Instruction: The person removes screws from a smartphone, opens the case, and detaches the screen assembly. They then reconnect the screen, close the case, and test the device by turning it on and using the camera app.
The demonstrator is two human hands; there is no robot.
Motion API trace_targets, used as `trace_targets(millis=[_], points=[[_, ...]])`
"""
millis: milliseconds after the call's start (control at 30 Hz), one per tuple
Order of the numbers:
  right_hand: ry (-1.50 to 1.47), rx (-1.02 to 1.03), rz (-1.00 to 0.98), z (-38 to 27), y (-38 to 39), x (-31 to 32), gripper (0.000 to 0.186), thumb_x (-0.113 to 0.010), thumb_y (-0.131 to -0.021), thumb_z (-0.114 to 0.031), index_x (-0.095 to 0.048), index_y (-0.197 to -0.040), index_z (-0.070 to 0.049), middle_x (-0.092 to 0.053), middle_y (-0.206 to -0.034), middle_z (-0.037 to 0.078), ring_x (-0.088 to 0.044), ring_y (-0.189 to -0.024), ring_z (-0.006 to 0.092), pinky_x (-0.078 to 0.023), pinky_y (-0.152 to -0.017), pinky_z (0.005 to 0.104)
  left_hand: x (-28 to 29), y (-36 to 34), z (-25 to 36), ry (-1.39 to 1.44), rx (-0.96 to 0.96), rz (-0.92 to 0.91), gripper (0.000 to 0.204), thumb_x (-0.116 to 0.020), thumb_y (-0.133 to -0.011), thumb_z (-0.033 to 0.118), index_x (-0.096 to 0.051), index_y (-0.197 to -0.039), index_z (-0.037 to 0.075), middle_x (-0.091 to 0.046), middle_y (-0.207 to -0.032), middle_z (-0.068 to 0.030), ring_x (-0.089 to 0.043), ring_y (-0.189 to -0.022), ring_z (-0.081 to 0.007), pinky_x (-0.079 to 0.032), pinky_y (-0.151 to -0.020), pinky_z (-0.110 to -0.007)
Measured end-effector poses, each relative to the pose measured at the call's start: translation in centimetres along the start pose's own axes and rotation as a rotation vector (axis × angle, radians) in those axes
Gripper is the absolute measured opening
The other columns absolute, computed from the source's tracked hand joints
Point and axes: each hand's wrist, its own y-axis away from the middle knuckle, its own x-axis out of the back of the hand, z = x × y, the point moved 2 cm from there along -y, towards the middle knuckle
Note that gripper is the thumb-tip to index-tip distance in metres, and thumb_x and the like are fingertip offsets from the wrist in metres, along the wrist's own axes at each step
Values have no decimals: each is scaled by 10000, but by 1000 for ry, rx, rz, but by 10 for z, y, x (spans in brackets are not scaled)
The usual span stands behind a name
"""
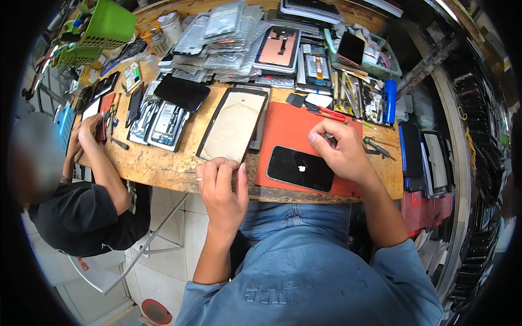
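Observation:
A black smartphone (300, 168) lies screen up on the orange-red work mat (280, 125), its screen dark except for a lit white logo. My right hand (342, 152) is over the mat at the phone's upper right, fingers bent in and thumb against them; whatever they grip is too small to make out. At the table's front edge, my left hand (222, 185) has its fingers curled, with the tips by the near end of a shallow dark-rimmed tray (228, 122) with a beige bottom. What those fingers may hold is hidden.
Red-handled pliers (329, 112) and a dark pen-like tool (379, 147) lie beyond and beside my right hand. Bubble-wrapped parts (223, 49) are stacked at the back. Opened phones (165, 125) lie left of the tray. Another person (87, 212) works at the left.

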Motion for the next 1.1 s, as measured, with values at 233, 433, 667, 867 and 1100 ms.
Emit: trace_targets(millis=[233,433,667,867,1100], points=[[-36,-73,80,25,30,19,130,-698,-1005,-118,-691,-942,-5,-610,-767,-15,-477,-635,47,-393,-561,276,32,-65,13,-83,-273,-95,177,-772,-900,40,-648,-1026,44,-577,-1045,-140,-514,-981,-343,-413,-856,-468],[-96,-62,145,21,43,25,106,-702,-1003,-100,-693,-938,-18,-619,-780,-28,-478,-649,35,-392,-566,260,20,-64,16,-50,-304,-118,179,-795,-879,18,-654,-987,43,-589,-1013,-129,-521,-955,-333,-407,-856,-451],[-1,110,277,4,57,43,85,-685,-988,-46,-662,-927,9,-649,-797,58,-551,-641,98,-428,-555,296,-18,-16,-10,-1,-181,-114,171,-794,-885,10,-656,-981,42,-602,-1004,-143,-534,-952,-334,-416,-849,-447],[93,64,275,6,70,58,83,-695,-976,-39,-657,-920,8,-658,-812,86,-609,-660,151,-452,-561,324,-16,-20,7,-5,-268,-111,165,-778,-882,4,-644,-970,43,-607,-1010,-147,-552,-976,-341,-434,-869,-457],[-11,89,303,18,86,45,77,-710,-963,-44,-663,-918,-3,-680,-835,108,-666,-732,226,-503,-634,366,-13,-116,81,-84,-634,-398,212,-764,-876,45,-607,-1019,38,-552,-1049,-154,-523,-1009,-389,-450,-895,-498]])
